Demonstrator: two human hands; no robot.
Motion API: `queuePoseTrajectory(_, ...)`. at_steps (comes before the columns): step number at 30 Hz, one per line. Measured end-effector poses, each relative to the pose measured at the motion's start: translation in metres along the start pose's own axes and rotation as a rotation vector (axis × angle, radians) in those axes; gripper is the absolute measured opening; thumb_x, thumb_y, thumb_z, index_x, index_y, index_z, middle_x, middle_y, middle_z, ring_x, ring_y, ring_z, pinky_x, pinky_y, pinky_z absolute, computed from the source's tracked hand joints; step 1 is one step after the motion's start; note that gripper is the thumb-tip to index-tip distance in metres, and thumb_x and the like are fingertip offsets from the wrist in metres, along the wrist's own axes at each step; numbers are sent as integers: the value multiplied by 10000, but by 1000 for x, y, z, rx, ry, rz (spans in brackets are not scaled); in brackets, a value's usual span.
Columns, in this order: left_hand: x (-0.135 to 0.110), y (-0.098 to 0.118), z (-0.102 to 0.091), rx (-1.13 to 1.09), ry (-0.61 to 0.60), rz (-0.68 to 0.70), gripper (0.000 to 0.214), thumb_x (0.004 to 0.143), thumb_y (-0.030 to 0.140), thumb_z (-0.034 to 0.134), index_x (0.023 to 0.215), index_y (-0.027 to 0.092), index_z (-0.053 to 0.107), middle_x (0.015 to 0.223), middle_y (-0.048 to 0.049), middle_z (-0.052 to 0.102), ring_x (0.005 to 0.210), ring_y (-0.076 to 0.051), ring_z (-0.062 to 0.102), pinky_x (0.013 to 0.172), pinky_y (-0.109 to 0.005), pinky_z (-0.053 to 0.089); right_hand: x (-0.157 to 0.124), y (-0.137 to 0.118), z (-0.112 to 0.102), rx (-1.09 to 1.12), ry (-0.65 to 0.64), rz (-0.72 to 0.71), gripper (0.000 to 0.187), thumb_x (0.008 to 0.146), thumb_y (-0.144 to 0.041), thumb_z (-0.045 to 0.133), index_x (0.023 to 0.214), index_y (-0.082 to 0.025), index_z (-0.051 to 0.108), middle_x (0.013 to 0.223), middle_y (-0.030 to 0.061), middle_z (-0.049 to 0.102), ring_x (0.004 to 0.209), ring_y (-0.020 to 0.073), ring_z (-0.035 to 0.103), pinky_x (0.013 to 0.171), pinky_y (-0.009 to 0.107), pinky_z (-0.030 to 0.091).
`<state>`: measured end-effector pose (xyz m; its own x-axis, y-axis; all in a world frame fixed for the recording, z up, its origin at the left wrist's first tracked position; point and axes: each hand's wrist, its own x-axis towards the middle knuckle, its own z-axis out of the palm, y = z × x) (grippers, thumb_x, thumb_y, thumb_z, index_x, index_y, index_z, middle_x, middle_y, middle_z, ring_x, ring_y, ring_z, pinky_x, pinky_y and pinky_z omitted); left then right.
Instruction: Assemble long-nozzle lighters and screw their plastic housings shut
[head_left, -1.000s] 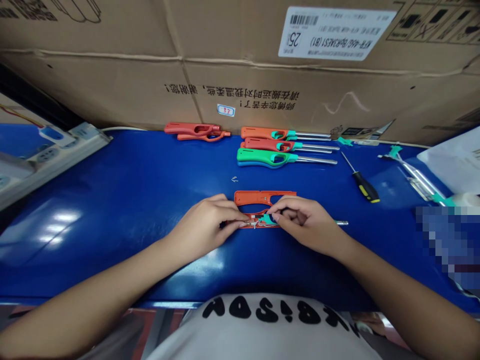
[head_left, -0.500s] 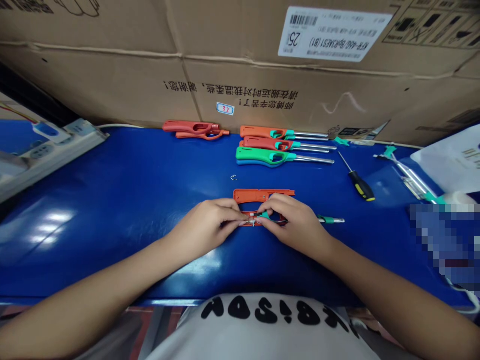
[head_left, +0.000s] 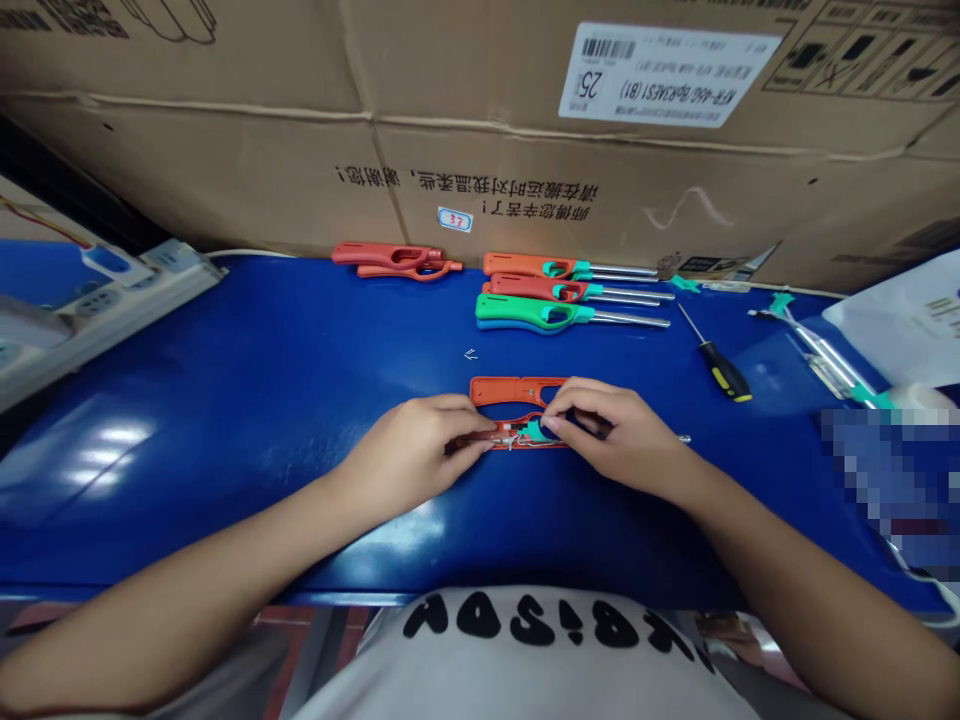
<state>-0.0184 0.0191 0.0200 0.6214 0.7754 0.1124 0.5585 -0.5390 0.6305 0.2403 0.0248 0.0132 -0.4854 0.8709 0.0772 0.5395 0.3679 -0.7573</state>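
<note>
An opened lighter half, an orange shell [head_left: 501,445] with inner parts showing, lies on the blue table in front of me. My left hand [head_left: 424,440] is closed around its left end, fingertips and thumb at the rim. A teal trigger [head_left: 534,431] and a thin white wire sit inside the shell. At the trigger loop, my right hand [head_left: 619,425] is closed, thumb and forefinger pinching the lighter there; the exact spot is partly hidden. The other orange shell half [head_left: 506,390] lies just beyond, hollow side up. Only the tip of the metal tube [head_left: 684,439] shows past my right hand.
Several assembled lighters [head_left: 536,308] lie at the back, with empty red-orange casings [head_left: 390,256] to their left. A screwdriver [head_left: 724,372] and metal lighter tubes [head_left: 825,360] are at right. A power strip [head_left: 112,300] stands left; a cardboard box [head_left: 262,170] walls the back.
My right hand has shifted to the right along the lighter, uncovering more of the teal trigger and wire. My left hand stays at the left end.
</note>
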Motion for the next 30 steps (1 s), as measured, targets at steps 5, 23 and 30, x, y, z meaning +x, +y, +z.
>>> queuePoseTrajectory(5,-1,0,6,127,43,181,220,976,180,572,1148,206,707,1059,-65,708,951,-200,623,851,-342,519,-5,1,-17,-18,-123,11,62,919,-213,625,911,-219,686,890,8,620,592,82,446,558,241,380)
queuePoseTrajectory(23,1,-4,24,130,14,199,247,1035,219,501,1206,242,678,1167,-61,685,1066,-201,612,929,-368,425,-10,0,7,-135,-38,-38,41,920,-175,610,928,-206,637,888,14,626,603,100,451,602,255,403)
queuePoseTrajectory(30,1,-4,23,117,-3,183,249,1034,213,498,1195,252,684,1163,-61,682,1056,-199,600,914,-352,402,-10,-1,6,-75,-49,-36,51,942,-192,595,930,-211,640,855,7,612,609,102,450,592,253,386)
